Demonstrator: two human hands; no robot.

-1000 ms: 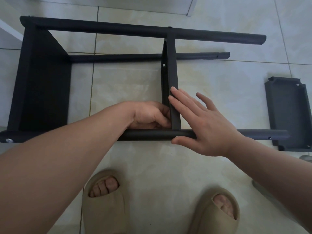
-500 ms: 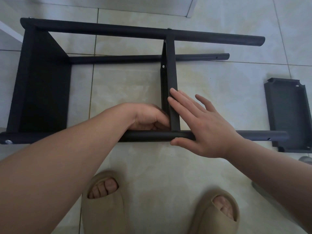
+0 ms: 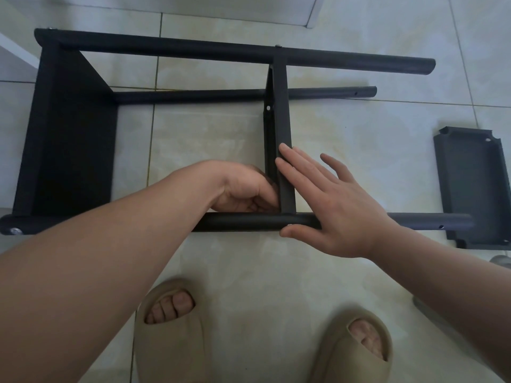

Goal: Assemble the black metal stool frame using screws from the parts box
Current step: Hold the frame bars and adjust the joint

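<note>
Black metal stool frame [image 3: 69,134] lying on its side on the tiled floor [image 3: 210,139], both hands at its near joint.
The likely trouble is the crossbar [image 3: 282,120] shifting against the near leg tube [image 3: 243,221] so the holes stop lining up, or a small fastener slipping from the fingers and rolling off across the tiles; either could follow if the bracing pressure eases. The right hand [image 3: 340,200] lies flat and spread, its straight fingers pressing on the crossbar and its thumb set against the tube beside a small screw head [image 3: 289,224]. The left hand [image 3: 246,189] is tucked into the inner corner with its fingers curled, but I cannot tell what they pinch, if anything. The parts box is out of sight.
</note>
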